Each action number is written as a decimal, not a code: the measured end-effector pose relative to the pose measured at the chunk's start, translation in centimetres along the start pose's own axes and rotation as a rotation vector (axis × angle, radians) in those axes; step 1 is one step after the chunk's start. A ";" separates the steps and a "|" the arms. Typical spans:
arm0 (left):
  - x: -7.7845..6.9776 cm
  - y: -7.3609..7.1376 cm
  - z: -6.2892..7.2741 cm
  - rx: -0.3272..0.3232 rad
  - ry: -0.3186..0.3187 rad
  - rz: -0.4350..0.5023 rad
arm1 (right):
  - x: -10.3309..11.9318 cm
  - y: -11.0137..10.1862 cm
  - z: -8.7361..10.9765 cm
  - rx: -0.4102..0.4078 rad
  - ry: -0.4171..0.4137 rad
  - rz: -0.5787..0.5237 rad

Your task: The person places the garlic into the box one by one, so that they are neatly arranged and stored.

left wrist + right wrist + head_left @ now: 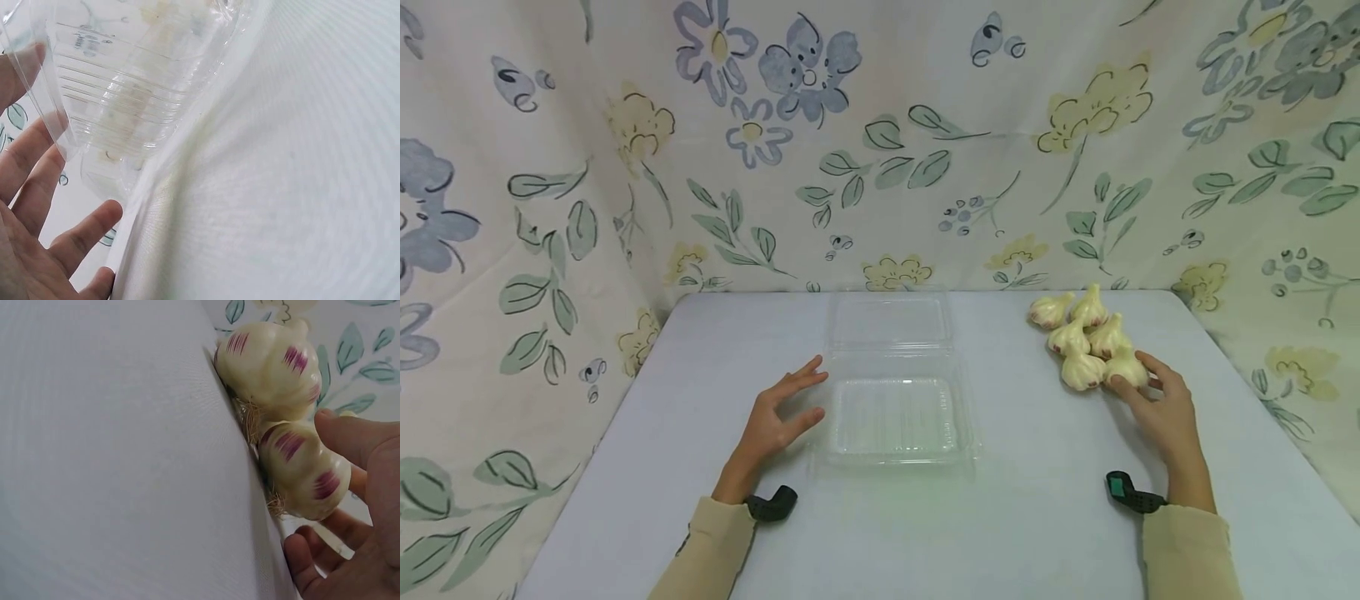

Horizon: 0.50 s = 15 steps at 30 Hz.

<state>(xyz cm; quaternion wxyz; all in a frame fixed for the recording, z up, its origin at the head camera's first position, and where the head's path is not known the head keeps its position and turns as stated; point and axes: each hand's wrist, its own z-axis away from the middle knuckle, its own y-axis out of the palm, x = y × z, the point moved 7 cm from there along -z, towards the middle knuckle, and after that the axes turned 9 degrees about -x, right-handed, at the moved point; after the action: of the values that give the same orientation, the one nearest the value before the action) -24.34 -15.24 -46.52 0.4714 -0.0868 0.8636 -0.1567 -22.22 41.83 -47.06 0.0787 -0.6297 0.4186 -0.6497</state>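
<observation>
Garlic bulbs (1069, 337), six in all, sit bunched near the far right corner of the white-covered table (1037, 508), touching or almost touching one another. The right hand (1165, 412) holds the near right bulb (1126, 365) of the bunch, which rests on the table; the thumb lies on one side of it and the other fingers curl round the other. In the right wrist view, this bulb and a neighbour show purple streaks on cream skin and thin brown root tufts.

A clear plastic container (895, 421) lies unfolded between the table's left and right edges, nearer the left one, its lid (891, 323) reaching to the far edge and its base on the near side. The left hand (767, 425) is at the left side of the base, fingers spread apart; some fingertips show through the clear rim in the left wrist view, but I cannot tell whether they touch it.

Both arms, in beige sleeves (1191, 554), come in over the near edge, each with a black wrist device (773, 504). Floral cloth (880, 158) hangs beyond the table's far edge.
</observation>
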 end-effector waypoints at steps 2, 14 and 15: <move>0.1 0.0 0.0 -0.001 0.003 -0.001 | 0.1 0.0 0.0 -0.005 -0.004 0.003; 0.1 -0.1 0.0 0.001 -0.001 0.003 | -0.4 -0.1 0.2 -0.017 0.060 0.012; 0.1 -0.1 0.0 0.002 0.000 0.002 | -0.5 -0.1 0.2 -0.017 0.064 0.022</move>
<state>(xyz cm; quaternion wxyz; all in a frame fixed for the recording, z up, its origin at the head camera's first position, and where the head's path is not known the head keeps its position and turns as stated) -24.39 -15.38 -46.56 0.4717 -0.0854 0.8635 -0.1568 -21.94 42.11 -47.37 0.0670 -0.6046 0.4333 -0.6650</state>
